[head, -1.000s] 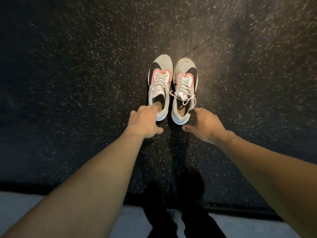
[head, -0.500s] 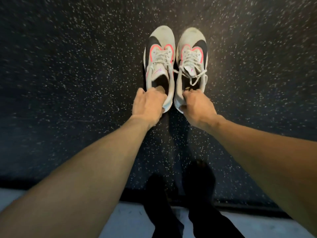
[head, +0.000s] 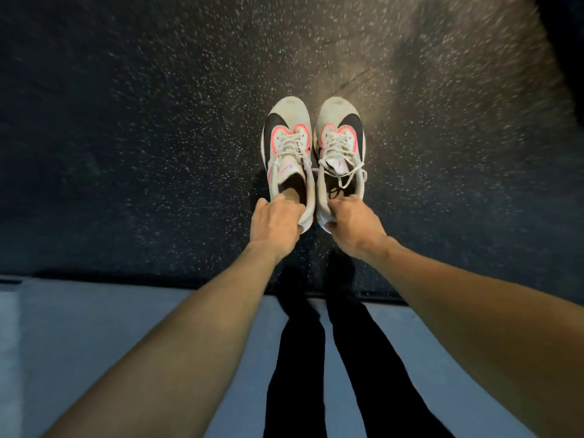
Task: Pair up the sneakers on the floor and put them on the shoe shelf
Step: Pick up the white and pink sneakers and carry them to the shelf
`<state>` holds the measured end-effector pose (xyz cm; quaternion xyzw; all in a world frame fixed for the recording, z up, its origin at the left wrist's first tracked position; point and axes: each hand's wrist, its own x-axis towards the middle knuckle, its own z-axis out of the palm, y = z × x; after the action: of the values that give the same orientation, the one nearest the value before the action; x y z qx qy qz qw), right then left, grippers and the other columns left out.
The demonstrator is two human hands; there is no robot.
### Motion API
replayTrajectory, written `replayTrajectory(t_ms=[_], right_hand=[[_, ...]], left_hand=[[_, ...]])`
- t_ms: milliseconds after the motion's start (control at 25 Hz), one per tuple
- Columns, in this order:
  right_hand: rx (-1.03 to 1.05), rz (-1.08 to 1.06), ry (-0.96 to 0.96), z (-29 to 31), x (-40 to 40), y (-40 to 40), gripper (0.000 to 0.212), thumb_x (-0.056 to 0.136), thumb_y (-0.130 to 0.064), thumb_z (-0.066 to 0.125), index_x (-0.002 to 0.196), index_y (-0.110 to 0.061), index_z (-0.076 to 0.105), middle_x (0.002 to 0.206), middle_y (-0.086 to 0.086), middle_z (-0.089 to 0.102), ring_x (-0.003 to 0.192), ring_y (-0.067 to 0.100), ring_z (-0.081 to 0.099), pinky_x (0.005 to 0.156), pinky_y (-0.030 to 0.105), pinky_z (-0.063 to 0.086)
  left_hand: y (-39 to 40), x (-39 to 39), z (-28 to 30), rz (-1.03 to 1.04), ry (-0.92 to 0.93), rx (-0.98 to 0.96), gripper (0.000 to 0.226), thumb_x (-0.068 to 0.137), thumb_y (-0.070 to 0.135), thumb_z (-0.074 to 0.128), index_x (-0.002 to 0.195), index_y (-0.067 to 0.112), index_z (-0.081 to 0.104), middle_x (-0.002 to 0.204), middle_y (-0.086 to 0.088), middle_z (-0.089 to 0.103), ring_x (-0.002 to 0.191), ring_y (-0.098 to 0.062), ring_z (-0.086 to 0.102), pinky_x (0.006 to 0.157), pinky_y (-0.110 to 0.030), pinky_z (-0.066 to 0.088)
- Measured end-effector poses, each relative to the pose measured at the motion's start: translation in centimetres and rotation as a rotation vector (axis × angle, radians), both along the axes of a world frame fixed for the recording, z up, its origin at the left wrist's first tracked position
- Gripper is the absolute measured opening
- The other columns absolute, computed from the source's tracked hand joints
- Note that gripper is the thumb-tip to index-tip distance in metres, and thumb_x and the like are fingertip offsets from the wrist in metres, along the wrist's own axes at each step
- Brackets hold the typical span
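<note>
Partly hidden sneaker heels [head: 308, 216] under hands [head: 275, 227]

Both bare arms reach forward and down. The left hand [head: 275, 223] grips one sneaker's [head: 289, 159] heel; the right hand [head: 354, 227] grips the other sneaker's [head: 341, 153] heel.

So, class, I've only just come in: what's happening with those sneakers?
A person is bent over a pair of white sneakers with pink and black trim, gripping one heel in each hand. The left hand holds the left sneaker; the right hand holds the right sneaker. They sit side by side over the dark speckled floor. No shelf is visible.
</note>
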<state>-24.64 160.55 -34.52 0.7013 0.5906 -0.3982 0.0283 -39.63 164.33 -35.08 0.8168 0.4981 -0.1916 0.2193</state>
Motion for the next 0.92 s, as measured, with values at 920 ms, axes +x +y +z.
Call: replayTrajectory(t_ms=[920], right_hand=[[0.188,-0.081,0.020,36.8,-3.4,-14.6,0.008,0.081,-0.016,0.063,0.075,-0.011,0.060,0.075,0.009,0.059,0.066,0.027,0.052,0.059,0.031,0.038]], left_hand=[[-12.1,-3.1,36.3,-0.132,-0.019,0.180,0.011,0.084,0.032,0.065,0.088,0.024,0.070,0.089,-0.003,0.066,0.086,-0.025,0.060,0.071,-0.032,0.036]])
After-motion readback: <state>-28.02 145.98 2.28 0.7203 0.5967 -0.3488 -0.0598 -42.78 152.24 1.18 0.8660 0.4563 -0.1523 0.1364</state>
